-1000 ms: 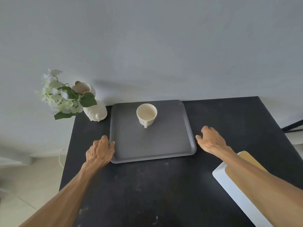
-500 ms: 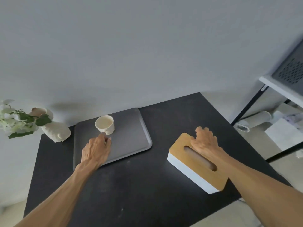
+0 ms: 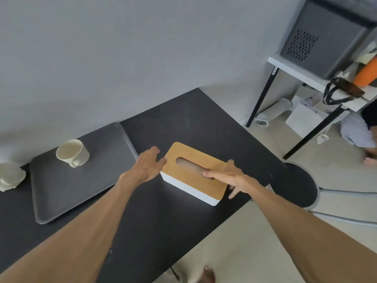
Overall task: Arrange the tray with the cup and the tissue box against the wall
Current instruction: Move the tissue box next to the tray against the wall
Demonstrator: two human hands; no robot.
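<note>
A white tissue box with a wooden lid (image 3: 189,166) lies on the black table (image 3: 200,123), near its right front edge. My left hand (image 3: 148,164) touches the box's left end, fingers spread. My right hand (image 3: 228,176) lies over the lid and right end, thumb across the slot. The grey tray (image 3: 67,193) sits to the left, its far edge against the wall. A cream cup (image 3: 72,153) stands upright on the tray's far part, handle toward me.
A cream vase (image 3: 9,177) sits at the tray's left, partly out of view. A round black stool (image 3: 295,184) stands right of the table. Further right, a white shelf on black legs (image 3: 285,67) carries a grey box, with clutter on the floor beneath it.
My view swung right. My left hand left the tray and went to the tissue box's left end. My right hand stays on the box, which now lies closer to the tray.
</note>
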